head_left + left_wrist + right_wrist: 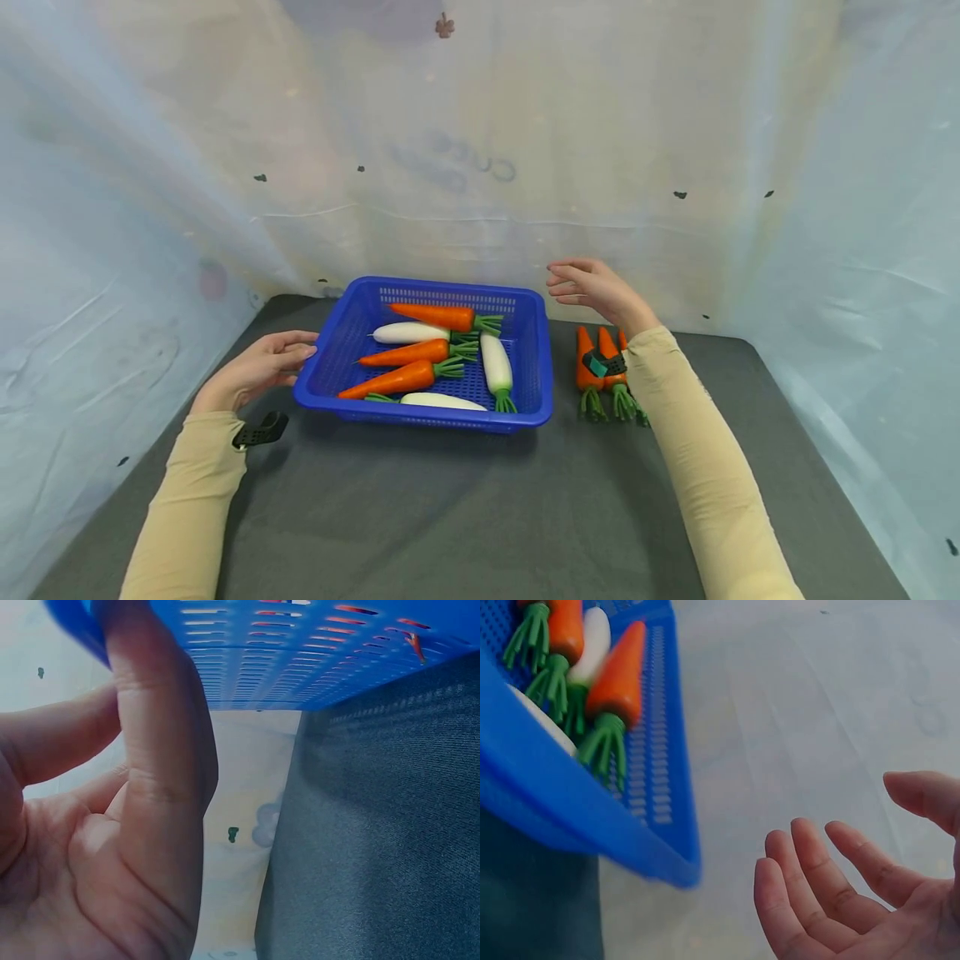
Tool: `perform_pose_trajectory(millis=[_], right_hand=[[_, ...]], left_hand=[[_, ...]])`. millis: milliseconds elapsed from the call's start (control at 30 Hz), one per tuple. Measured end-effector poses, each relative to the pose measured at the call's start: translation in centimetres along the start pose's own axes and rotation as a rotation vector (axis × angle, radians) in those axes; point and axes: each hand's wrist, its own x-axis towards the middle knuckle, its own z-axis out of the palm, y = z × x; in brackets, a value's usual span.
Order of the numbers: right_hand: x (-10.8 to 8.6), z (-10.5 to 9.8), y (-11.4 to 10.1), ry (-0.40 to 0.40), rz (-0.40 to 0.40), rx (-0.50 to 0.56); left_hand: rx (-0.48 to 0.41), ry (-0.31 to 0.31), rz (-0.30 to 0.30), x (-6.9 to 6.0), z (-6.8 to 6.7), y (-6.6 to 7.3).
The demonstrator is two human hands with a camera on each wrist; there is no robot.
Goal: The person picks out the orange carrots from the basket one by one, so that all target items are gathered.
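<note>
A blue plastic basket (420, 420) holds three orange carrots (405, 380) with green tops and three white radishes (496, 363). At its left rim is my left hand (258, 367), fingers loosely bent and fingertips at the edge. In the left wrist view, one digit (161, 742) overlaps the rim; its exact contact is hard to tell. To the right of the basket, my right hand (596, 289) is raised with nothing in it, fingers relaxed and spread from the thumb in the right wrist view. Below that forearm lie more carrots (588, 367), partly hidden by the wrist strap and sleeve.
The basket and loose carrots rest on a dark grey table (420, 517). Pale plastic sheeting (480, 208) hangs behind the table and along both sides. Each wrist carries a black strap (262, 429).
</note>
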Motion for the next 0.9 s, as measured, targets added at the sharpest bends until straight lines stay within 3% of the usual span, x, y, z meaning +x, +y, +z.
perform_pose_trajectory(millis=[433,667,900], right_hand=[[3.0,5.7,0.3,-0.088,0.011,-0.077],[4.3,8.0,0.8,-0.156,0.011,-0.064],[5.0,9.5,1.5,-0.147,0.017,-0.084]], left_hand=[[-0.007,-0.002,0.0,-0.1,0.0,0.0],[-0.009,-0.001,-0.001,-0.3,0.0,0.0],[-0.018,-0.005,-0.008,-0.7,0.2,0.3]])
